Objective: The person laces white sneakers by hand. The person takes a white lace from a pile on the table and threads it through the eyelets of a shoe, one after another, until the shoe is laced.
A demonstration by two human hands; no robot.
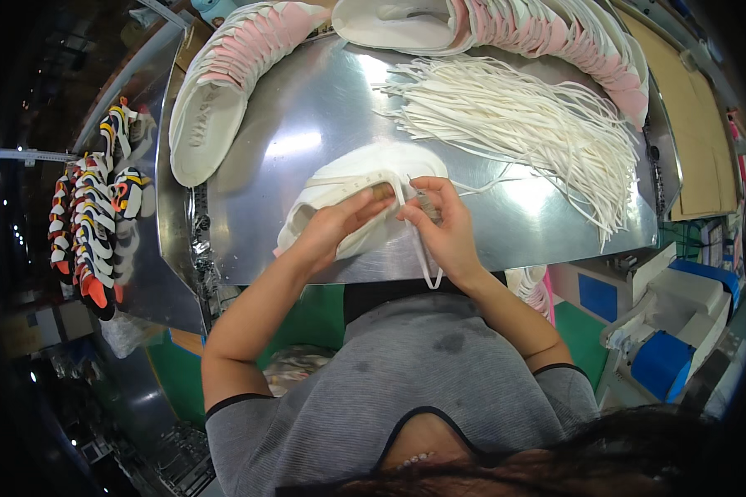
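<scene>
A white shoe upper (340, 186) lies near the table's front edge, its opening toward the lower left. My left hand (340, 222) is closed on it, fingers reaching inside by the eyelet edge. Just right of that, my right hand (448, 228) pinches a slim lacing tool (427, 205) with a thin tip beside the eyelets; its exact shape is partly hidden by the fingers. A flat white shoelace (423, 261) runs past my right fingertips and hangs in a loop over the table's front edge. Another lace end trails right toward the pile.
A heap of loose white laces (514, 116) covers the right of the metal table (265, 219). Nested pink-and-white shoe uppers (211, 103) stand at the far left, and another row (539, 29) curves along the far right. Colourful shoe parts (95, 215) lie on a left-hand surface.
</scene>
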